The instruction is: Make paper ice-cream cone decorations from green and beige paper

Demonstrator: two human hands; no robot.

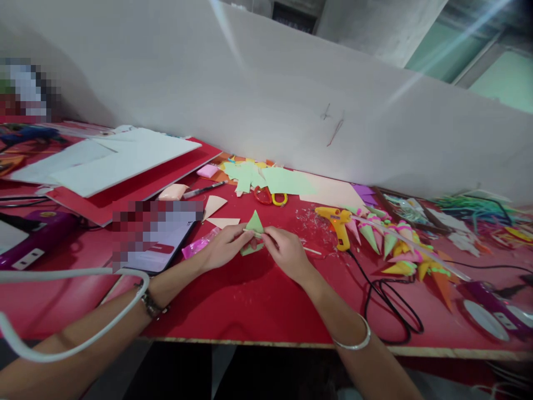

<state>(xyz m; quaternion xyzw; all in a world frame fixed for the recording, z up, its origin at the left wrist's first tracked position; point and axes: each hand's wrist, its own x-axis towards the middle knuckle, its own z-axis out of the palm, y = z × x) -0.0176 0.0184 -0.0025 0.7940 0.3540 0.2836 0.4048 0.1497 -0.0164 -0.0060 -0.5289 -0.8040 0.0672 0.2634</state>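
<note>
Over the middle of the red table (266, 308), a pointed piece of light green paper (255, 222) sits between my two hands. My left hand (227, 245) pinches it from the left. From the right, the fingers of my right hand (287, 253) close on its other side. A thin pale strip or stick crosses the paper at my fingertips, too small to make out. The paper's lower part is partly hidden by my fingers. Cut cream paper pieces (215, 207) and a shiny pink wrapper (199, 244) lie just beyond my left hand.
Right of my hands lies a yellow glue gun (342, 226) with a looped black cord (385, 311), beside several coloured paper cones (389, 240). A phone (177, 236) lies at left, scissors (262, 195) behind my hands. White sheets (129, 158) overhang at back left.
</note>
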